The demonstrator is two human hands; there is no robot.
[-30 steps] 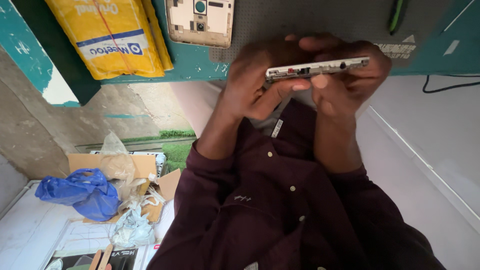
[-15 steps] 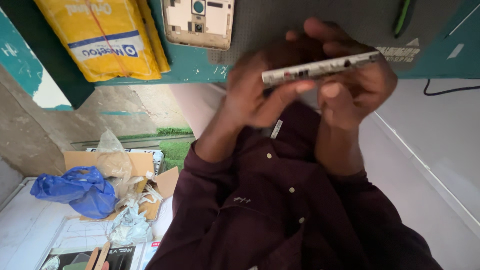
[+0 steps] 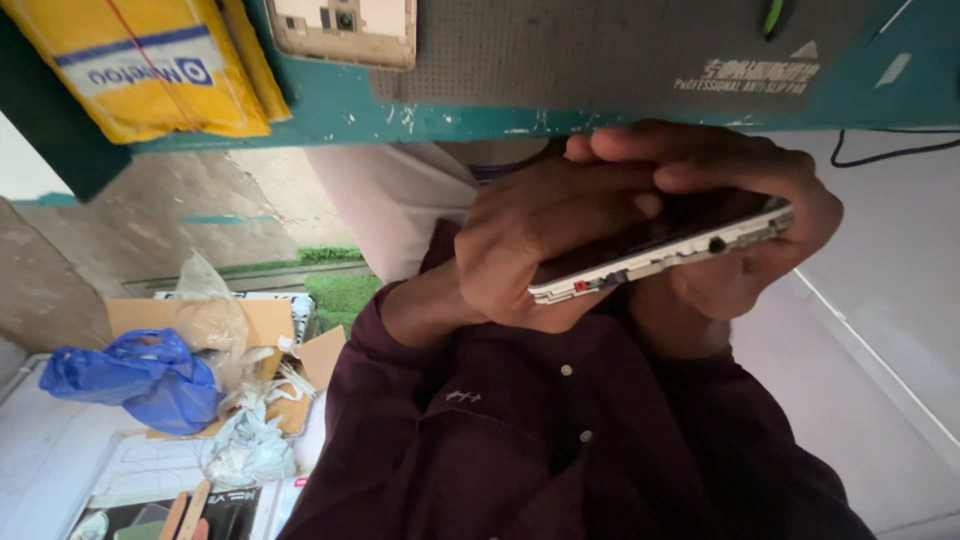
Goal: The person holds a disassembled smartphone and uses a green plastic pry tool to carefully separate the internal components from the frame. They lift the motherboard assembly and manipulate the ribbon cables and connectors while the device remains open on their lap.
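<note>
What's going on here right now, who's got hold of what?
A person in a dark maroon shirt holds a slim smartphone edge-on in both hands, just below the edge of a teal workbench. The left hand wraps over one end, the right hand cups the other, fingers curled over the top. On the bench lie a grey anti-slip mat, a gold phone back housing and a yellow package.

The phone frame (image 3: 665, 262) is white-edged with a dark face. The shirt (image 3: 560, 440) is deep maroon with pale buttons. The table edge (image 3: 480, 118) is chipped teal, the padded envelope (image 3: 140, 65) yellow with a blue band, the plastic bag (image 3: 140, 375) blue.
</note>
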